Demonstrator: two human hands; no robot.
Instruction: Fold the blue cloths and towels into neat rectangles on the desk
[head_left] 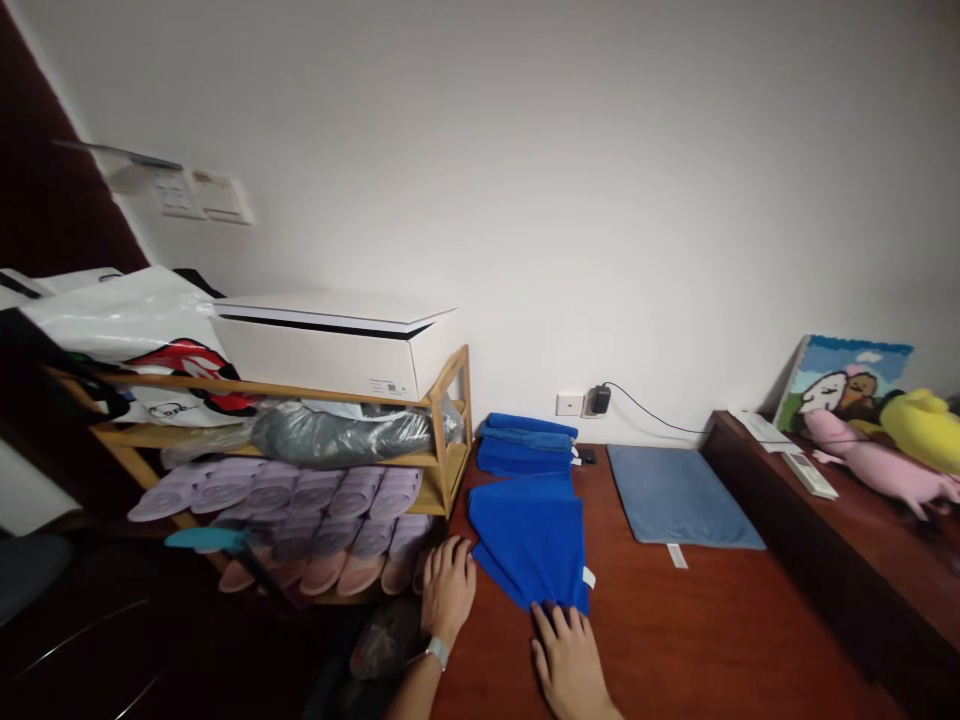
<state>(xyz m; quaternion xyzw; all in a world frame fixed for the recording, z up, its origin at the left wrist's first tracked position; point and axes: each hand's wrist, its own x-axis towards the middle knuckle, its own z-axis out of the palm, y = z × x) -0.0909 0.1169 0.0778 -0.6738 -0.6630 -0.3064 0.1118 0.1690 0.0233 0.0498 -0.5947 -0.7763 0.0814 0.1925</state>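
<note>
A bright blue cloth (532, 530) with a white tag lies on the reddish-brown desk (675, 640), its near edge narrowing towards me. My right hand (568, 655) rests palm down, fingers apart, with its fingertips at the cloth's near edge. Beside the cloth's left edge, my left hand (448, 590) lies on the desk's left side with fingers stretched out; it wears a light wristband. Behind the cloth sit several folded blue cloths (525, 455) in a stack. A flat grey-blue cloth (679, 495) with a white tag is spread to the right.
On the left stands a wooden shoe rack (442, 430) with purple slippers (300, 488), a white box (322, 350) and bags. A charger (600, 400) is plugged into the wall. The raised ledge at right holds a remote (810, 475), a pink plush toy (877, 460) and a picture (844, 380).
</note>
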